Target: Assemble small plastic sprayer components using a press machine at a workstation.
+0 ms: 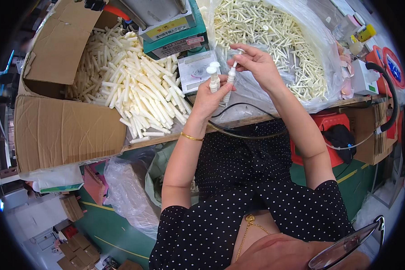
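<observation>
White plastic pump parts fill the frame's upper half: a heap of tubes [135, 85] spilling from a cardboard box [63, 126] at left, a clear bag of smaller stemmed pieces [274, 36] at upper right. Left hand [207, 96] is clamped on two upright pump bodies [213, 76] at frame centre, above the surface [238, 120]. Right hand [256, 65] pinches a slim stem piece [232, 74] just beside them. Judged step: fitting stem to body; next move calls for aligning the ends and pressing home.
</observation>
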Motion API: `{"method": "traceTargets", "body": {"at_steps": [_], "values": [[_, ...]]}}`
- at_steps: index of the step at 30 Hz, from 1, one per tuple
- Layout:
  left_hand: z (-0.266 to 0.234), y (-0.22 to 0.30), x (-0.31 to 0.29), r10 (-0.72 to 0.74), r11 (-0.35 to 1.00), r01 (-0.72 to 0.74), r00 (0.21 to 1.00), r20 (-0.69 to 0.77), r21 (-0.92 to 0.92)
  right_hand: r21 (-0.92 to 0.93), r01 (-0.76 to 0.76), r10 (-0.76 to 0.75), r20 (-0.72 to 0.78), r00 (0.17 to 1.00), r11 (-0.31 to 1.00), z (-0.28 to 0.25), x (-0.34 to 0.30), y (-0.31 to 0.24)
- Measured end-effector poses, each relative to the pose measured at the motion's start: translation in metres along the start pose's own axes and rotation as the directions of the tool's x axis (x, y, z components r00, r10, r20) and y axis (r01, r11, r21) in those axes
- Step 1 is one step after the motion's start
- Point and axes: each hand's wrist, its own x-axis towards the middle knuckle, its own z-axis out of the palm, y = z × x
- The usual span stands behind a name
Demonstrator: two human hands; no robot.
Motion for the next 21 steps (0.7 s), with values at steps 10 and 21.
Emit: {"method": "traceTargets", "body": {"at_steps": [10,21], "values": [[-0.008,-0.007,0.007,0.134,0.989,-0.129,0.989,-0.062,0.076,-0.242,0.192,-0.182,0.065,0.981,0.951,0.007,0.002,-0.009],[-0.018,-0.013,0.024,0.179,0.983,-0.16,0.926,-0.334,0.085,-0.434,0.287,-0.281,0.079,0.956,0.854,0.023,0.004,-0.015]]}}
